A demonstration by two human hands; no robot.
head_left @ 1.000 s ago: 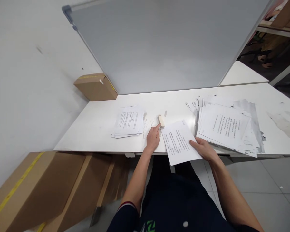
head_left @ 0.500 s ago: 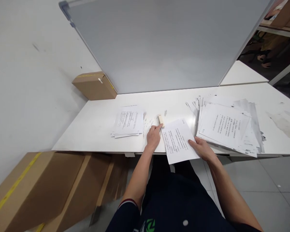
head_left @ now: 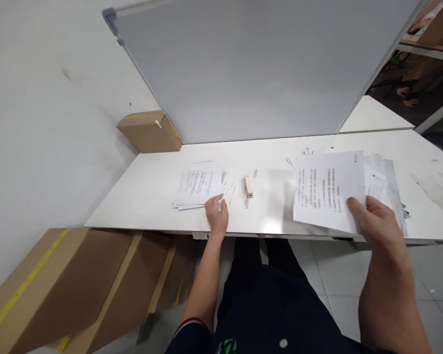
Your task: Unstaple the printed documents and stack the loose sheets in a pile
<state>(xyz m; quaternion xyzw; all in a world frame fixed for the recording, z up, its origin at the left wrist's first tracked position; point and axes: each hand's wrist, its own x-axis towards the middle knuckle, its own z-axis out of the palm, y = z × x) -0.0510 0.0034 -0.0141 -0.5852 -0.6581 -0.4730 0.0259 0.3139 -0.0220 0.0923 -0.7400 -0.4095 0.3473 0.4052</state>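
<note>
Since a second ago, the right hand (head_left: 376, 222) has carried the printed sheet (head_left: 328, 189) from the table edge in front of the person to the right. The left hand (head_left: 217, 214) has left the stapler (head_left: 248, 186) and moved left.

Nearest, on the floor at the left, lie two large cardboard cartons (head_left: 59, 285), their contents not visible. Above them runs the front edge of a white table (head_left: 151, 196).

The right hand pinches one printed sheet by its near right corner, thumb on top, holding it raised over a large, loosely fanned pile of printed paper (head_left: 386, 179). The left hand lies with fingers loosely curled at the near right corner of a small stack of printed sheets (head_left: 199, 183); whether it grips the corner cannot be told. One cream stapler lies between the two paper heaps, apart from both hands.

Farther back, one small closed cardboard box (head_left: 149, 132) sits at the table's left rear corner. One whiteboard (head_left: 251, 69) leans behind. A second white table (head_left: 372, 117) shows beyond.
</note>
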